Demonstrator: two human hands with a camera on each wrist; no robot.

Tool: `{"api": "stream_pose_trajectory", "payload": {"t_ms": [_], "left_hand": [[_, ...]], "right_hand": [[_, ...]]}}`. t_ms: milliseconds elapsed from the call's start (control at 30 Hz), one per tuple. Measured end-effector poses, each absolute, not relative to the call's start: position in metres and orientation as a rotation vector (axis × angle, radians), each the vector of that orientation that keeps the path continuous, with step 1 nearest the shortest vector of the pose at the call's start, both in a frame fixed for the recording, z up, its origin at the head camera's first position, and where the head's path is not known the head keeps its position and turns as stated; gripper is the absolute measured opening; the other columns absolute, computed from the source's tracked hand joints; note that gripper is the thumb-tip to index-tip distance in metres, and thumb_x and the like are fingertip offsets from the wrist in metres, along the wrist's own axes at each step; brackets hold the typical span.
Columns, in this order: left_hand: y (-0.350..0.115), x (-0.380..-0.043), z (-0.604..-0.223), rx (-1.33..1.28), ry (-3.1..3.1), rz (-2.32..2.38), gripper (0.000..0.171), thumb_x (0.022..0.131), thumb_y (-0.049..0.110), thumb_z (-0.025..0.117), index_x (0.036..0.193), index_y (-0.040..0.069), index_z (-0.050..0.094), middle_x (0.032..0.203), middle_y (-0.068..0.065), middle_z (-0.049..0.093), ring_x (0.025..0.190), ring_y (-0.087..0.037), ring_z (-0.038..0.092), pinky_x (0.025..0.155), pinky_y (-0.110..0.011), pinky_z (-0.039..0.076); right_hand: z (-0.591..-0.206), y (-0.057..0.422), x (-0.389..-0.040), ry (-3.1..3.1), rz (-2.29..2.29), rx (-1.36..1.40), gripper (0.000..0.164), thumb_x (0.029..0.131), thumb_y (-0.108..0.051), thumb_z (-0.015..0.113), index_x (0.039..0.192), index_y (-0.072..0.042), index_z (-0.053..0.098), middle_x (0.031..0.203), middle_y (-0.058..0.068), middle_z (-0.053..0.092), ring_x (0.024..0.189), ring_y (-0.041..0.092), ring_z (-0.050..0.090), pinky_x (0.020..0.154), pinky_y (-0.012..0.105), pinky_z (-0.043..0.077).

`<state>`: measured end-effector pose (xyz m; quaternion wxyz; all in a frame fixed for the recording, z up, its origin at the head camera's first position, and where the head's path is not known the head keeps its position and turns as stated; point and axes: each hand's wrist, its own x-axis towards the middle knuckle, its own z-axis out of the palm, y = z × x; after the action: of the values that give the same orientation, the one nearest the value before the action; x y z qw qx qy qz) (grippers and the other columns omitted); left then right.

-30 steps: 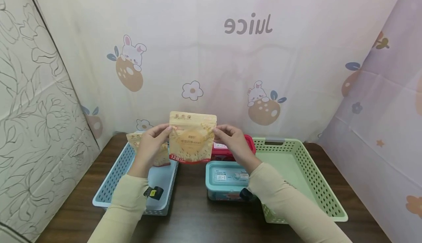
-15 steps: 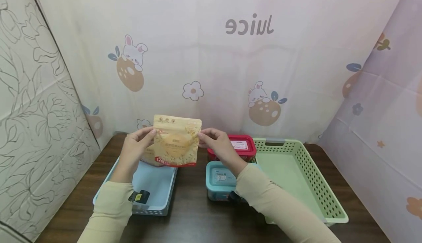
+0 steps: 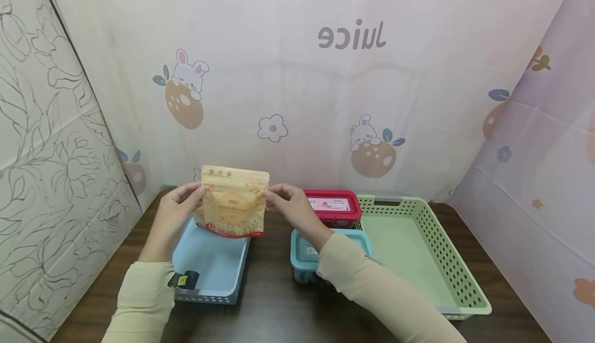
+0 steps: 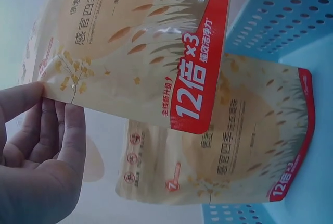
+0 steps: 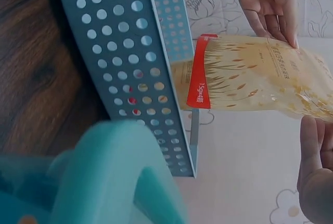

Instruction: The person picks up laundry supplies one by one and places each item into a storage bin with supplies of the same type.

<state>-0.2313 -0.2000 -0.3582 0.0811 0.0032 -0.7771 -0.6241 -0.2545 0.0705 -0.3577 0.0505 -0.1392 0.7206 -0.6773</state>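
Note:
A cream laundry pod pouch (image 3: pixel 234 203) with a red bottom band hangs upright between both hands, over the back of the light blue basket (image 3: pixel 209 260). My left hand (image 3: pixel 178 208) pinches its left side edge between thumb and fingers. At the opposite edge, my right hand (image 3: pixel 297 208) pinches it the same way. Behind it, a second pouch (image 4: pixel 250 146) of the same kind stands leaning inside the blue basket; in the head view it is almost wholly hidden. The right wrist view shows the held pouch just above the basket's rim, its lower end overlapping the second pouch.
Right of the blue basket stand a teal lidded box (image 3: pixel 302 258) and, behind it, a red lidded box (image 3: pixel 332 203). A larger green basket (image 3: pixel 404 250) stands further right on the dark wooden table (image 3: pixel 274 307). A printed curtain (image 3: pixel 307 90) hangs behind.
Both hands have carried the pouch leftward and slightly down, from the middle of the table to over the blue basket. The red box has come more into view as my right arm shifted.

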Motion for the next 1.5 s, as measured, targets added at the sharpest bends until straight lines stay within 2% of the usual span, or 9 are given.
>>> {"api": "stream_pose_trajectory", "payload": {"t_ms": [133,300,367,600,733,967,1100,1333,1500], "left_hand": [[-0.208,-0.229,-0.361,0.03,-2.352,-1.83,0.069,0.097,0.053,0.058,0.143,0.002,0.051,0.138,-0.016,0.054,0.12,-0.023,0.057,0.11,-0.047,0.041],[-0.219,-0.226,-0.363,0.033,-2.369,-1.797,0.068,0.098,0.053,0.058,0.143,0.003,0.051,0.139,-0.017,0.054,0.116,-0.019,0.058,0.11,-0.054,0.038],[-0.223,-0.225,-0.363,0.027,-2.379,-1.78,0.067,0.098,0.052,0.057,0.143,0.003,0.051,0.139,-0.018,0.054,0.116,-0.02,0.058,0.11,-0.058,0.036],[-0.234,-0.221,-0.364,0.019,-2.439,-1.707,0.067,0.1,0.051,0.055,0.144,0.001,0.048,0.142,-0.024,0.051,0.128,-0.042,0.051,0.108,-0.068,0.031],[-0.239,-0.22,-0.366,0.027,-2.437,-1.7,0.068,0.099,0.051,0.056,0.144,0.001,0.049,0.141,-0.024,0.051,0.123,-0.036,0.055,0.107,-0.069,0.032],[-0.245,-0.221,-0.368,0.03,-2.446,-1.661,0.068,0.1,0.051,0.055,0.144,-0.001,0.048,0.139,-0.024,0.053,0.102,-0.003,0.059,0.106,-0.061,0.039],[-0.247,-0.22,-0.368,0.059,-2.453,-1.69,0.069,0.1,0.051,0.056,0.145,0.0,0.048,0.141,-0.024,0.051,0.104,-0.005,0.059,0.107,-0.06,0.039],[-0.249,-0.219,-0.37,0.144,-2.463,-1.753,0.071,0.099,0.05,0.057,0.147,0.0,0.045,0.147,-0.021,0.047,0.124,-0.027,0.056,0.109,-0.054,0.039],[-0.251,-0.219,-0.372,0.165,-2.486,-1.764,0.069,0.101,0.047,0.056,0.147,-0.002,0.044,0.147,-0.021,0.045,0.115,-0.013,0.058,0.109,-0.047,0.04]], "right_hand": [[-0.36,0.064,-0.254,2.195,-2.044,-0.419,0.03,0.097,-0.031,0.069,0.112,-0.005,0.069,0.108,0.01,0.066,0.104,0.032,0.065,0.088,0.036,0.057],[-0.361,0.054,-0.252,2.173,-2.018,-0.396,0.032,0.096,-0.033,0.07,0.116,-0.008,0.068,0.11,0.007,0.066,0.102,0.026,0.066,0.089,0.034,0.057],[-0.363,0.05,-0.252,2.161,-2.012,-0.394,0.033,0.097,-0.032,0.069,0.118,-0.008,0.067,0.112,0.006,0.066,0.104,0.028,0.066,0.09,0.034,0.056],[-0.372,0.038,-0.255,2.126,-2.033,-0.427,0.034,0.096,-0.036,0.07,0.118,-0.011,0.067,0.113,0.005,0.065,0.101,0.02,0.067,0.092,0.036,0.055],[-0.373,0.032,-0.256,2.094,-2.064,-0.435,0.032,0.096,-0.032,0.07,0.119,-0.009,0.067,0.111,0.006,0.065,0.099,0.02,0.068,0.093,0.037,0.055],[-0.375,0.025,-0.257,2.08,-2.08,-0.407,0.028,0.097,-0.028,0.069,0.116,-0.008,0.068,0.108,0.006,0.066,0.095,0.02,0.068,0.095,0.043,0.054],[-0.379,0.021,-0.258,2.069,-2.087,-0.38,0.025,0.097,-0.027,0.07,0.114,-0.008,0.068,0.106,0.006,0.066,0.094,0.02,0.068,0.092,0.039,0.056],[-0.384,0.017,-0.257,2.078,-2.071,-0.346,0.024,0.097,-0.027,0.07,0.114,-0.009,0.068,0.106,0.005,0.065,0.093,0.019,0.068,0.092,0.04,0.056],[-0.39,0.014,-0.256,2.09,-2.039,-0.33,0.024,0.096,-0.03,0.07,0.112,-0.012,0.069,0.106,0.003,0.065,0.093,0.017,0.068,0.092,0.039,0.055]]}}
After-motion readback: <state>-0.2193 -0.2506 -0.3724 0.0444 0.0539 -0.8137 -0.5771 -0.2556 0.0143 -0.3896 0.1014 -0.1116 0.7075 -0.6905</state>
